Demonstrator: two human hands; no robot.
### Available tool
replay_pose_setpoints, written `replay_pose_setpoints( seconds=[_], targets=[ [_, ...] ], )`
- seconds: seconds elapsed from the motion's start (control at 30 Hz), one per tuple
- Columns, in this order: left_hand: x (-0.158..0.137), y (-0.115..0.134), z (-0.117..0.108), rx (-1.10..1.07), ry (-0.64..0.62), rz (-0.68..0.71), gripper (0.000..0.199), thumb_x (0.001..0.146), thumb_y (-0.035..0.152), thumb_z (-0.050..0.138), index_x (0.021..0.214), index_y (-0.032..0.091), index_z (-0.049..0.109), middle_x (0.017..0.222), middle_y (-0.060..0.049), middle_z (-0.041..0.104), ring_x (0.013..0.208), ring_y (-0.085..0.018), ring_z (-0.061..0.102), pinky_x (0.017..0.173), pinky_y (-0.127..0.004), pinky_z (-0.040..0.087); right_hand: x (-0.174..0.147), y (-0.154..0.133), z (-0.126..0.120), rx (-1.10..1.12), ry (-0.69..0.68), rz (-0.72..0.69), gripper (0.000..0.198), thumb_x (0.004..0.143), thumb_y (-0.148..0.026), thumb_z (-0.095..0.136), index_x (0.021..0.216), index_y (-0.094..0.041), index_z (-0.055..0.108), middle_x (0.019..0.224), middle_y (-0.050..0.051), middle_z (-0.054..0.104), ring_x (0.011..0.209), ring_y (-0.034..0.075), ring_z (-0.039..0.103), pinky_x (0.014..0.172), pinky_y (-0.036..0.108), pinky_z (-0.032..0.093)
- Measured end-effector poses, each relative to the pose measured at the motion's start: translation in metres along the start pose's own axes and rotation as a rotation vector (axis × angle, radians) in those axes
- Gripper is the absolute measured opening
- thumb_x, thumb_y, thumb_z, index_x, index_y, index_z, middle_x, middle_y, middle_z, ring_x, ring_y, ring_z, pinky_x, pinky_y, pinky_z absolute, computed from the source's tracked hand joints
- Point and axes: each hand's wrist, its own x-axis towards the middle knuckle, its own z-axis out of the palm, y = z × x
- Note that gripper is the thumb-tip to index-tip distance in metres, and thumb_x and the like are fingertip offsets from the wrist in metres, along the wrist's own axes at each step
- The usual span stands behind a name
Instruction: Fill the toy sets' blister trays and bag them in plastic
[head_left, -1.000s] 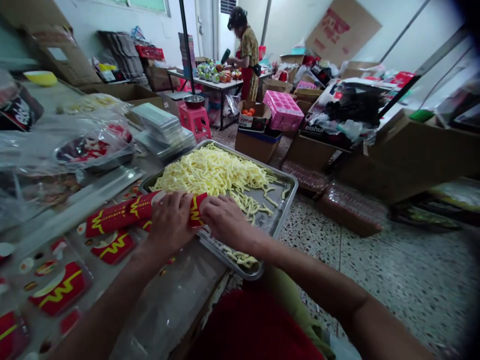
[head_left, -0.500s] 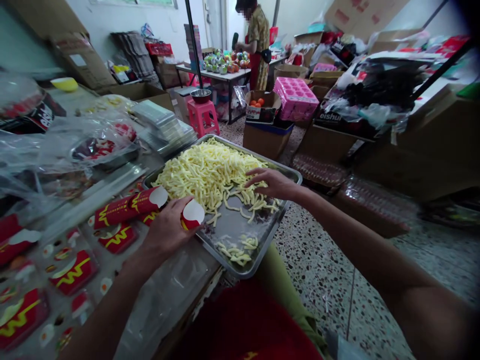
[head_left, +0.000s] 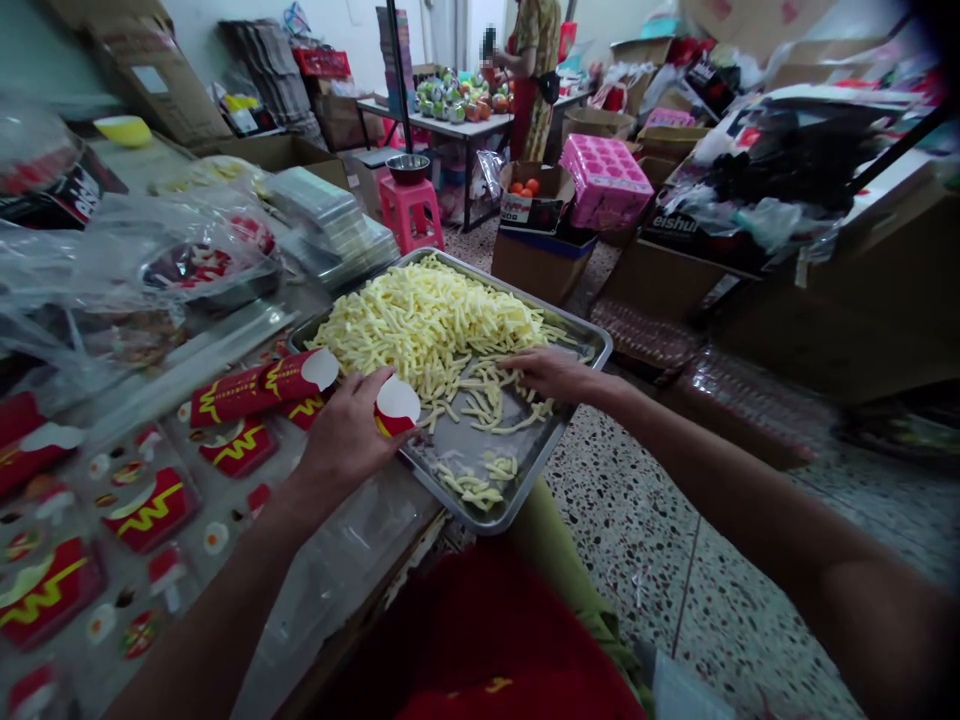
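My left hand [head_left: 354, 425] is closed around a small red french fry carton [head_left: 397, 402] with a white inside, held upright by the left rim of a metal tray [head_left: 523, 503]. In the tray lies a large heap of pale yellow french fries [head_left: 420, 318], with a few loose ones near its front corner. My right hand [head_left: 551, 372] reaches in from the right, its fingers stretched out and touching the fries at the heap's near edge. Its fingertips are partly hidden among them. Left of my left hand lies a stack of nested red cartons [head_left: 255, 388].
Clear packs with red fries pictures [head_left: 146, 510] cover the table at left. Plastic boxes [head_left: 315, 215] are stacked behind the tray. A pink stool [head_left: 411, 215] bears a metal bowl. Cardboard boxes [head_left: 540, 265] stand on the floor at right. A co-worker [head_left: 536, 80] stands at a far table.
My right hand has lowered onto the fries, its fingers closer together than before. My left hand still holds the carton. The view has shifted slightly.
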Motion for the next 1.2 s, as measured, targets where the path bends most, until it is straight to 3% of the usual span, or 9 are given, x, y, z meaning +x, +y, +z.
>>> replay_pose_setpoints(
  seconds=[0.13,0.23,0.33,0.47,0.63,0.77,0.97,1.1,1.2],
  targets=[
    [0.007,0.007,0.005,0.000,-0.045,0.008,0.082,0.076,0.051,0.079,0.145,0.016,0.051,0.128,-0.014,0.063,0.118,-0.033,0.062,0.107,-0.043,0.049,-0.001,0.003,-0.008,-0.112,0.149,0.064,0.040,0.085,-0.006,0.063,0.115,-0.026,0.080,0.136,0.009,0.066,0.114,0.025,0.059,0.101,0.036,0.040],
    [0.007,0.003,0.005,0.055,-0.026,-0.040,0.079,0.078,0.051,0.078,0.144,0.017,0.052,0.127,-0.015,0.063,0.116,-0.034,0.063,0.105,-0.044,0.050,-0.007,-0.019,-0.007,-0.051,0.283,0.268,0.022,0.092,-0.025,0.064,0.102,-0.019,0.083,0.103,0.010,0.076,0.090,0.021,0.064,0.080,0.031,0.043],
    [0.004,-0.004,0.004,0.075,-0.025,-0.085,0.076,0.078,0.052,0.077,0.142,0.019,0.054,0.127,-0.014,0.062,0.115,-0.034,0.063,0.103,-0.044,0.051,-0.010,-0.050,0.005,-0.053,0.230,0.433,0.033,0.094,-0.046,0.064,0.086,-0.019,0.082,0.073,0.006,0.072,0.067,0.017,0.060,0.066,0.030,0.036],
    [0.004,0.004,0.003,0.042,-0.032,-0.081,0.081,0.074,0.047,0.083,0.143,0.019,0.053,0.128,-0.013,0.062,0.116,-0.033,0.063,0.103,-0.042,0.050,0.000,-0.079,0.025,-0.197,0.105,0.520,0.035,0.093,-0.047,0.064,0.080,-0.019,0.080,0.077,0.010,0.074,0.071,0.019,0.063,0.065,0.030,0.035],
    [0.010,0.033,0.011,0.080,-0.070,-0.018,0.080,0.073,0.041,0.085,0.143,0.019,0.054,0.122,-0.013,0.063,0.114,-0.032,0.062,0.101,-0.041,0.050,0.008,-0.071,0.033,-0.138,0.097,0.583,0.020,0.081,-0.038,0.070,0.083,-0.020,0.080,0.079,0.005,0.075,0.072,0.019,0.064,0.060,0.028,0.032],
    [0.019,0.044,0.024,0.114,-0.185,0.059,0.072,0.073,0.040,0.084,0.137,0.019,0.057,0.123,-0.013,0.064,0.113,-0.034,0.062,0.096,-0.044,0.049,-0.004,-0.058,0.021,-0.090,0.180,0.498,0.017,0.077,-0.036,0.071,0.077,-0.021,0.077,0.068,0.001,0.069,0.064,0.015,0.058,0.059,0.028,0.030],
    [0.036,0.035,0.035,0.200,-0.138,0.126,0.062,0.079,0.023,0.075,0.137,0.014,0.057,0.120,-0.017,0.062,0.111,-0.035,0.059,0.092,-0.047,0.048,-0.022,-0.063,-0.010,-0.108,0.198,0.292,0.008,0.077,-0.027,0.071,0.079,-0.021,0.073,0.065,-0.001,0.064,0.060,0.013,0.051,0.060,0.028,0.029],
    [0.053,0.042,0.045,0.055,-0.128,0.328,0.071,0.073,0.027,0.081,0.139,0.014,0.056,0.121,-0.015,0.061,0.113,-0.033,0.057,0.098,-0.045,0.049,-0.004,-0.086,-0.026,-0.199,0.099,0.105,0.007,0.077,-0.019,0.069,0.081,-0.020,0.074,0.067,0.000,0.066,0.061,0.013,0.051,0.060,0.028,0.029],
    [0.067,0.046,0.052,-0.110,-0.092,0.336,0.060,0.068,0.027,0.083,0.124,0.014,0.065,0.113,-0.012,0.063,0.110,-0.031,0.058,0.100,-0.041,0.050,0.021,-0.108,-0.038,-0.316,0.009,-0.031,0.016,0.083,-0.010,0.062,0.084,-0.019,0.075,0.080,0.004,0.072,0.066,0.014,0.053,0.061,0.030,0.028]
  ],
)
